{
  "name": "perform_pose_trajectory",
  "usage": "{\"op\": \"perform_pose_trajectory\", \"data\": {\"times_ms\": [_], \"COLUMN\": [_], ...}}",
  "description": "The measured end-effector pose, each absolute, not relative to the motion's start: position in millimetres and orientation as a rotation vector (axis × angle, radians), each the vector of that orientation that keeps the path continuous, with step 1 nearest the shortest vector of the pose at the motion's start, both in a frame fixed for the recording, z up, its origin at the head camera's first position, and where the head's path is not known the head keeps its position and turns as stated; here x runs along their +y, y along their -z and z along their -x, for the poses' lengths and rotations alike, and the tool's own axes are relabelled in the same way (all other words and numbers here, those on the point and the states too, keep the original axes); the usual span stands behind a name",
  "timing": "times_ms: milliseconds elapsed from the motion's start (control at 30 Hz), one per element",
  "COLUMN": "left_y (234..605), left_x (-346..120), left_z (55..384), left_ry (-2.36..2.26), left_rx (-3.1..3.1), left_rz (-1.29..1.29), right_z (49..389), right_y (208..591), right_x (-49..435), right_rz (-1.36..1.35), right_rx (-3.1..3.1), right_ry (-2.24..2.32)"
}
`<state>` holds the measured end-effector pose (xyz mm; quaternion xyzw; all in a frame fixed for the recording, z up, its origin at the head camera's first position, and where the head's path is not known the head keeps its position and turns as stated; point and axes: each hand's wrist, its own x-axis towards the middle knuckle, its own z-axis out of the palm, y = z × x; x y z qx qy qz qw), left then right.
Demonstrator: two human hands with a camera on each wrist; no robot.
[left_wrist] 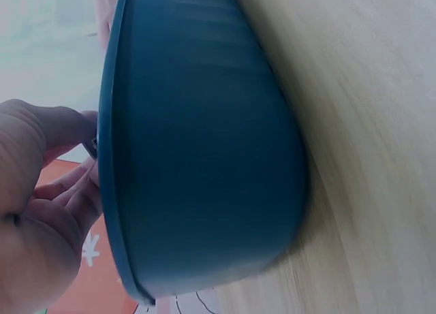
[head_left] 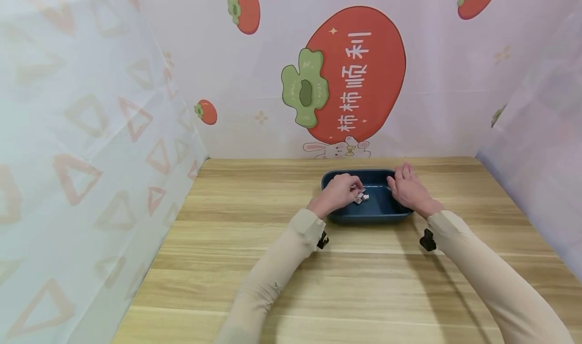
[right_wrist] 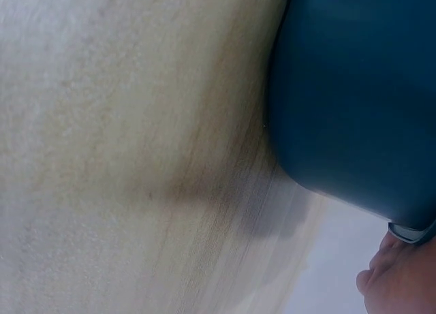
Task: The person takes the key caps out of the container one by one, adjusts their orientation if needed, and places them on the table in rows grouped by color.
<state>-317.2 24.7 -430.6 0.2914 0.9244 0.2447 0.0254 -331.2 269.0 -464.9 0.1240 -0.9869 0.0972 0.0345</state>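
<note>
While over tray [head_left: 369, 218], left fingers [head_left: 355, 180] bent.

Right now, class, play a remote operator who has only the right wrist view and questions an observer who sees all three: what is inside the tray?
Observer: A few small pale pieces lie close together in the tray.
Operator: Is anything being held?
Observer: Yes, the left hand pinches what looks like a small piece.
Operator: What stands behind the table?
Observer: A backdrop printed with a large red fruit.
</note>
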Motion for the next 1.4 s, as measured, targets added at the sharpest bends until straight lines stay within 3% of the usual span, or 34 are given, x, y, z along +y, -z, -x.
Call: {"op": "perform_pose_trajectory", "data": {"times_ms": [1067,1400], "left_y": [413.0,412.5], "left_x": [-33.5,-46.5], "left_z": [297.3,291.0], "left_ry": [-0.824,-0.839], "left_rx": [2.831,2.844], "left_rz": [-0.853,-0.865], "right_z": [326.6,326.0], "right_y": [468.0,465.2], "right_x": [270.4,270.0], "right_rz": [-0.534,-0.471], "right_rx": [-2.863,-2.965], "right_ry": [-0.177,-0.268]}}
